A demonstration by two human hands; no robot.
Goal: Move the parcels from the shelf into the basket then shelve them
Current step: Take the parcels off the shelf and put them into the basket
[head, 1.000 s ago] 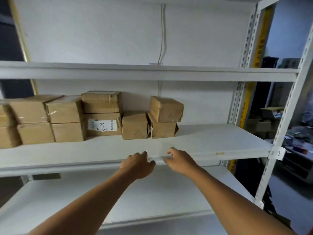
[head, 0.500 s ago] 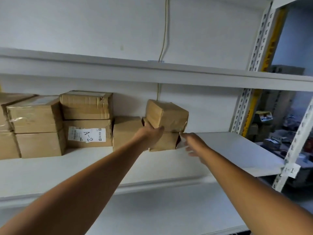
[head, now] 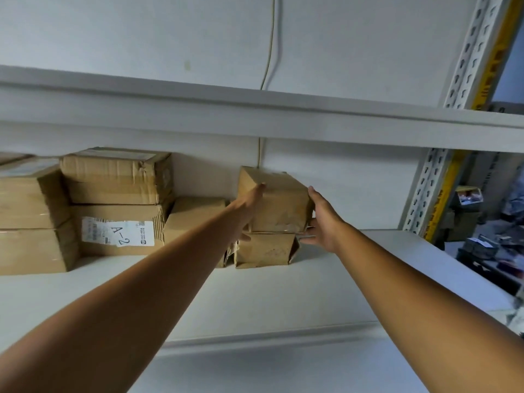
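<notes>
I'm taking the top parcel (head: 279, 204), the small cardboard box that sits tilted on the lower parcel (head: 265, 251) at the right end of the row on the white shelf (head: 354, 268). To do this well I judge I should squeeze evenly from both sides and lift straight up before drawing it toward me, so the lower parcel, whose flaps look loose and crumpled, doesn't drag along or tip off the shelf edge. There is little room under the upper shelf board (head: 283, 120), so the lift should be slight. My left hand (head: 249, 211) is pressed flat against the left face of the top parcel, fingertips reaching up to its top edge and thumb dropped toward the seam between the two boxes. My right hand (head: 321, 219) cups the right face, fingers spread, the lower ones down by the same seam. The hands are apart with the box clamped between them; both arms are stretched nearly straight, reaching up and forward. The labelled A-2 box (head: 119, 231) stands left of the top parcel, untouched. No basket is in view.
</notes>
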